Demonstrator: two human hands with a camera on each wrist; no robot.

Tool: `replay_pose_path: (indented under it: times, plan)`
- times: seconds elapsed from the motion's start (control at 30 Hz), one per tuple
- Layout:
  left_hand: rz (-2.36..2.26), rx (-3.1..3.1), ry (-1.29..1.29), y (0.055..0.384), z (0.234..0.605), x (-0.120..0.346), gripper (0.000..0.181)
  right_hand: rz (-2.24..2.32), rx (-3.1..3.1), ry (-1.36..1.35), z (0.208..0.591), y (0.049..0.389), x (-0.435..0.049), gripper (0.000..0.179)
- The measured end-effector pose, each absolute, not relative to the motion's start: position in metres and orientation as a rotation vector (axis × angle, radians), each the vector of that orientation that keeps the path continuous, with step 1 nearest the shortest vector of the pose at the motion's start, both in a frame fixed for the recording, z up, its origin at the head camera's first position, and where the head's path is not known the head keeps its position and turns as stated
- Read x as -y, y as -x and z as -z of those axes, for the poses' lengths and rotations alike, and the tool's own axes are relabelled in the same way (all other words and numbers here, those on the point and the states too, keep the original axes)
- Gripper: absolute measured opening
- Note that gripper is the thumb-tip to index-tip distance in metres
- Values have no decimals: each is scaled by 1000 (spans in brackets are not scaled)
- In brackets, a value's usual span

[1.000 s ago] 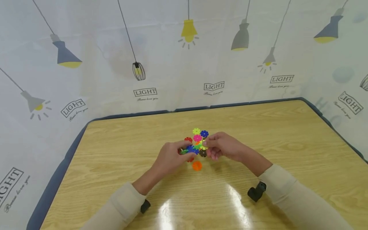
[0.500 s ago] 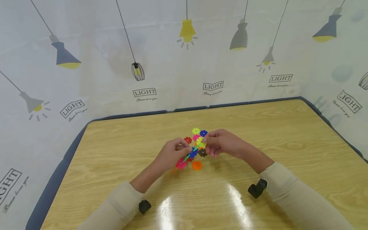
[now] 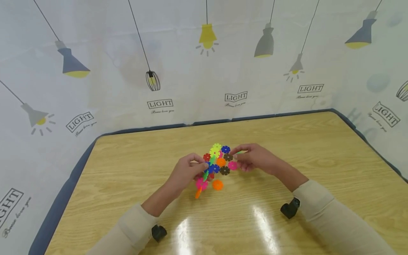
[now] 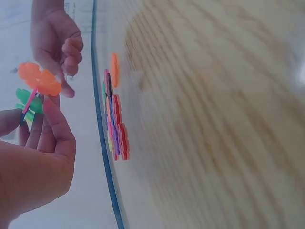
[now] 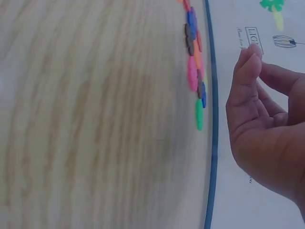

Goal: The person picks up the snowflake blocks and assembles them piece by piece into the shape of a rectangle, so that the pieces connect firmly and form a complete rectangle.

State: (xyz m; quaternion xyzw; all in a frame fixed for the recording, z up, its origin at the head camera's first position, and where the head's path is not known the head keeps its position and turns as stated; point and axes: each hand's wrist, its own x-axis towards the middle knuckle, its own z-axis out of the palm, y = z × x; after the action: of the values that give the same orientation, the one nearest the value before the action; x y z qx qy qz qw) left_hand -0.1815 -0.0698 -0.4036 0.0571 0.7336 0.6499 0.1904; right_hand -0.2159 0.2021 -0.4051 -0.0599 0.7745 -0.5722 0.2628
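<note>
My left hand [image 3: 185, 174] pinches a chain of joined notched plastic discs above the table. A yellow disc [image 3: 214, 152] tops the chain; lower down come green and blue ones, then a pink disc [image 3: 200, 183] and an orange disc [image 3: 198, 193]. In the left wrist view the orange disc [image 4: 39, 78] and a green disc [image 4: 28, 101] stand out by the fingers. My right hand [image 3: 256, 158] hovers at the right of the loose discs, fingers loosely bent, and the right wrist view shows nothing in it. Beside it lie a brown disc [image 3: 227, 157] and a pink disc [image 3: 233, 165].
Loose discs lie close together on the wooden table [image 3: 134, 159], among them a blue disc [image 3: 225, 149] and a nearer orange disc [image 3: 217, 185]. A green disc [image 5: 199, 114] sits at the group's end. A printed curtain [image 3: 188, 63] hangs behind the table's far edge.
The right hand has let go of the yellow disc on the chain and moved right. The left hand has turned the chain, bringing its pink and orange end into view.
</note>
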Motion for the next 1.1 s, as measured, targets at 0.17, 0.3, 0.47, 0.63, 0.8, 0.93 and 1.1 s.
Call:
replay_pose_path:
  times: [0.17, 0.3, 0.47, 0.63, 0.8, 0.93, 1.1]
  plan:
    - [-1869, -2030, -115, 181, 404, 69, 15, 1470, -2164, 105, 415, 217, -203, 34]
    - [-1885, -2022, -104, 180, 403, 69, 14, 1418, -2192, 77, 421, 217, -202, 31]
    - [-1895, -2013, -82, 179, 403, 69, 12, 1385, -2199, 78, 429, 216, -199, 31]
    - [-1910, -1988, -47, 181, 405, 68, 12, 1317, -2274, 86, 433, 214, -193, 30]
    - [-1917, -1958, -50, 182, 406, 68, 16, 1236, -2359, 61, 431, 215, -186, 27]
    - [-1928, -1916, -81, 182, 407, 68, 24, 1187, -2379, 54, 428, 214, -185, 25]
    - [-1950, -1867, -104, 181, 408, 69, 32, 1208, -2335, 111, 427, 213, -188, 18]
